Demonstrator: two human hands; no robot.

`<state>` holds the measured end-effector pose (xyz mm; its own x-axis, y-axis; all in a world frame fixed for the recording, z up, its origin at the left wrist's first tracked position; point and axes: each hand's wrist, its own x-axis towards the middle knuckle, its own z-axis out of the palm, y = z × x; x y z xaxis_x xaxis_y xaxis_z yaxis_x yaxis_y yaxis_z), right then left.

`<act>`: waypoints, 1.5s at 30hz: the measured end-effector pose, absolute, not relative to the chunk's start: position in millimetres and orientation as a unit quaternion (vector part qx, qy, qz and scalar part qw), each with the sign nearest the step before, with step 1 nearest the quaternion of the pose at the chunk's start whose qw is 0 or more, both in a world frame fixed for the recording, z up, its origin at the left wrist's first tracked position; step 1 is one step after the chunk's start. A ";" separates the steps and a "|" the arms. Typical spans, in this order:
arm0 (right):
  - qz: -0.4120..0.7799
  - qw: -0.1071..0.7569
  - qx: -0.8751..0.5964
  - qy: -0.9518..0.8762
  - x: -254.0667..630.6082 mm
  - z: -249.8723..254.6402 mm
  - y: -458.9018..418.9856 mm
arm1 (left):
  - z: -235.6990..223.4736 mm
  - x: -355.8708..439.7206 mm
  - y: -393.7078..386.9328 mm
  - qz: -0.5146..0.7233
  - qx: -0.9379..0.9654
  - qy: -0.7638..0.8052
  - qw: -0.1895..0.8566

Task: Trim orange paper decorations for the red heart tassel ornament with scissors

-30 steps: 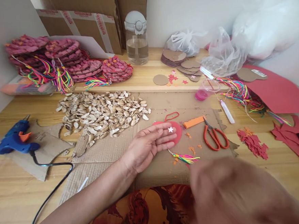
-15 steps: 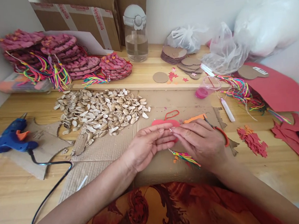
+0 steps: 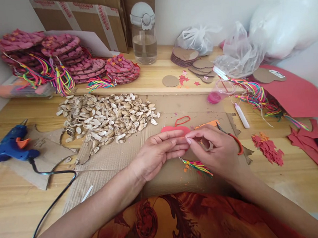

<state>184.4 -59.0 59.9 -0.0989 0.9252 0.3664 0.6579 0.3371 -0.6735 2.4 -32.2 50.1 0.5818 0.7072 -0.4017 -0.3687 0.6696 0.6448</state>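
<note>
My left hand (image 3: 159, 149) is turned palm up above the cardboard, fingers stretched out and thumb resting over the palm side. At its fingertips, the thumb and forefinger of my right hand (image 3: 214, 147) come together in a pinch. Whatever lies between them is too small to make out. Just behind and partly under the hands is a red paper piece (image 3: 185, 130) with a red cord loop (image 3: 182, 121) at its top. Below it a multicoloured thread tassel (image 3: 199, 167) lies on the cardboard. Orange-handled scissors (image 3: 238, 146) are half hidden behind my right hand.
Peanut shells (image 3: 110, 117) are heaped at back left, beyond a blue glue gun (image 3: 12, 145) with a black cord. Red paper scraps (image 3: 268, 149) and a white tube (image 3: 242, 115) lie right. On the shelf stand a water bottle (image 3: 143, 36) and pink shell-covered stacks (image 3: 123, 69).
My right hand's fingers have shifted and arched into a rounder pinch at the left fingertips. A tiny pale bit seen between the hands before no longer shows. My left hand has barely moved.
</note>
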 end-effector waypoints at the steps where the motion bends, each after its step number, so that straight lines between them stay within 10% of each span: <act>1: 0.250 0.395 -0.566 -0.679 183.8 60.2 -58.6 | 49.8 2.5 -32.5 0.312 0.263 0.335 0.849; 8: 0.550 0.378 -0.570 -0.480 180.3 62.8 -54.7 | 48.2 4.7 -34.9 0.283 0.330 0.397 0.808; 45: 0.645 0.399 -0.561 -0.331 183.5 51.0 -50.7 | 46.2 1.9 -31.8 0.310 0.274 0.385 0.825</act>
<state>183.5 -50.7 51.0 -0.0520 0.8864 -0.4599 -0.1445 -0.4624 -0.8748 1.9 -31.8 46.2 0.5110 0.7221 -0.4662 -0.2997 0.6580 0.6908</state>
